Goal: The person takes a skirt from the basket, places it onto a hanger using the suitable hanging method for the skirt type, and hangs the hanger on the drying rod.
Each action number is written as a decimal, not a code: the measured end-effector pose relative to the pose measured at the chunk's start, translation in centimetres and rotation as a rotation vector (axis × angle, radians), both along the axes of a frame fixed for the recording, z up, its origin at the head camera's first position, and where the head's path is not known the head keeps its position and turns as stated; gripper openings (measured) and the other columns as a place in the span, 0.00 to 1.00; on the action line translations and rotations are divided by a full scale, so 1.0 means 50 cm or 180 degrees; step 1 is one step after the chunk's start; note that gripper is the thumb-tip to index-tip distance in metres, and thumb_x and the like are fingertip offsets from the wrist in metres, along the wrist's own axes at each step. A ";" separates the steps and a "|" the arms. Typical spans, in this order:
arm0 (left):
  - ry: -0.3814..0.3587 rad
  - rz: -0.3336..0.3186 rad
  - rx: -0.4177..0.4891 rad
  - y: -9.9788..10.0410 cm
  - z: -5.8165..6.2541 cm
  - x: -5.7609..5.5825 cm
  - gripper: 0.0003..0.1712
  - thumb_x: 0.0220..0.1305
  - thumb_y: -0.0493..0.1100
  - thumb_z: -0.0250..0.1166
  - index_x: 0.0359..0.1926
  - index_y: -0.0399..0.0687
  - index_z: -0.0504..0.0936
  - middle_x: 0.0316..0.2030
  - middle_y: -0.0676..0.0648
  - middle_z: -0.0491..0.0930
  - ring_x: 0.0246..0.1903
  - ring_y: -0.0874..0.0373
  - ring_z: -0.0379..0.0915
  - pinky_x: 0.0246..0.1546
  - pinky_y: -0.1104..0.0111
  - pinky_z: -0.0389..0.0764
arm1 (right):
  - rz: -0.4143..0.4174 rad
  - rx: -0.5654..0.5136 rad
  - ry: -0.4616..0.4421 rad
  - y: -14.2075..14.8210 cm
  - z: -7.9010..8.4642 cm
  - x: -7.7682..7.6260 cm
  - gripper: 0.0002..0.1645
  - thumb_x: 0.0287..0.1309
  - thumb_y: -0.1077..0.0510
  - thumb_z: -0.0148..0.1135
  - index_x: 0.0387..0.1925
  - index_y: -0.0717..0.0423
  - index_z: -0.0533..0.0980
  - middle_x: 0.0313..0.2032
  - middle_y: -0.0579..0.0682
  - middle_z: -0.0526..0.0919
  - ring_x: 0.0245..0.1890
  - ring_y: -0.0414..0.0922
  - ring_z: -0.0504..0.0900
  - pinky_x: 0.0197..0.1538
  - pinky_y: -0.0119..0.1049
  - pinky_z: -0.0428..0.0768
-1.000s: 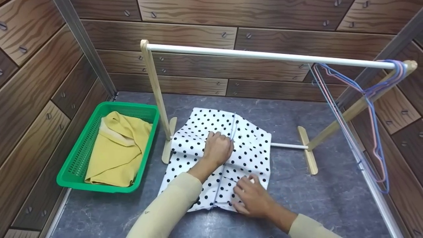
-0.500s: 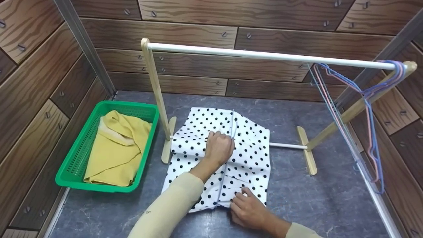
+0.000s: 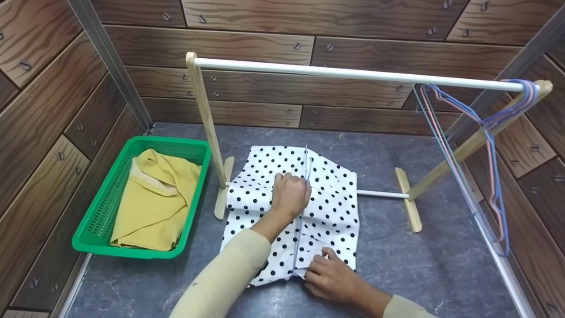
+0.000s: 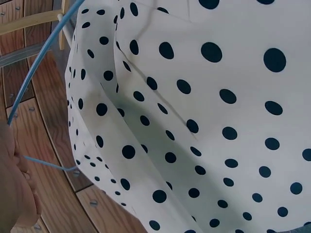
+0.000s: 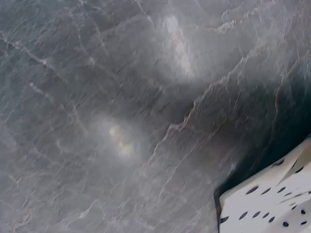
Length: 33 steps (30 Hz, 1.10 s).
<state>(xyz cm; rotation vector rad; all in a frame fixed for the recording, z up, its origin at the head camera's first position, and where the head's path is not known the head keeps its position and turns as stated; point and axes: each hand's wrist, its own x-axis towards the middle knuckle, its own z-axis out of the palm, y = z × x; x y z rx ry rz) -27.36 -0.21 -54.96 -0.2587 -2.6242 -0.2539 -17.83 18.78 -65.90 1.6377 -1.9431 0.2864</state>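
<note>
A white cloth with black polka dots (image 3: 329,207) hangs in folds over a blue wire hanger (image 3: 307,165), seen nearly edge-on in the head view. My left hand (image 3: 290,194) grips the hanger near the cloth's middle. In the left wrist view, blue hanger wire (image 4: 38,63) rises from the curled fingers of my left hand (image 4: 17,187), beside the dotted folds. At the cloth's lower right edge, my right hand (image 3: 333,278) has its fingers curled on the fabric. Only a dotted corner of the cloth (image 5: 272,204) shows in the right wrist view, without the hand.
A clothes rack with a white top rail (image 3: 344,73) stands behind and around the cloth. Blue and pink wire hangers (image 3: 492,154) hang at its right end. To the left, a green basket (image 3: 84,244) holds a folded yellow cloth (image 3: 154,212). Wood-patterned walls enclose the grey floor.
My right hand has drawn down and slightly left, from resting on the cloth to curling its fingers at the lower edge. My left hand has kept its grip on the hanger.
</note>
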 end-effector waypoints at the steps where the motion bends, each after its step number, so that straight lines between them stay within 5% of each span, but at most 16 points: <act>1: 0.0001 -0.0014 -0.0008 0.001 0.002 0.001 0.21 0.69 0.48 0.59 0.18 0.50 0.81 0.16 0.52 0.79 0.21 0.56 0.71 0.30 0.65 0.65 | -0.0015 -0.0083 -0.0050 0.001 0.004 -0.002 0.10 0.48 0.49 0.67 0.25 0.47 0.75 0.26 0.41 0.74 0.27 0.42 0.71 0.45 0.47 0.71; 12: 0.0427 -0.0108 0.0076 0.008 0.054 0.002 0.21 0.63 0.46 0.61 0.13 0.52 0.76 0.13 0.52 0.77 0.19 0.56 0.71 0.29 0.64 0.64 | -0.0824 -0.1240 -0.0463 -0.042 0.125 -0.042 0.17 0.66 0.46 0.55 0.26 0.52 0.75 0.21 0.44 0.74 0.22 0.39 0.71 0.33 0.38 0.68; 22: 0.1070 -0.0227 0.0023 0.022 0.121 -0.002 0.20 0.55 0.45 0.66 0.09 0.52 0.74 0.11 0.51 0.75 0.17 0.55 0.70 0.27 0.61 0.65 | -0.1444 -0.1539 -0.0325 -0.083 0.218 -0.064 0.14 0.58 0.55 0.62 0.20 0.52 0.71 0.14 0.43 0.69 0.13 0.40 0.66 0.22 0.37 0.64; 27: 0.1067 -0.0211 0.0063 0.022 0.176 -0.004 0.19 0.56 0.46 0.66 0.10 0.52 0.75 0.11 0.51 0.75 0.17 0.54 0.72 0.29 0.61 0.67 | -0.1618 -0.1493 -0.0171 -0.089 0.268 -0.079 0.16 0.58 0.58 0.58 0.17 0.52 0.67 0.11 0.45 0.65 0.10 0.43 0.62 0.15 0.39 0.62; 33: 0.1045 -0.0211 0.0262 0.020 0.262 -0.013 0.24 0.67 0.51 0.60 0.14 0.50 0.77 0.14 0.50 0.77 0.19 0.54 0.73 0.30 0.61 0.69 | -0.1489 -0.1602 -0.0071 -0.093 0.355 -0.106 0.16 0.57 0.61 0.55 0.15 0.54 0.65 0.10 0.47 0.63 0.08 0.44 0.59 0.12 0.40 0.60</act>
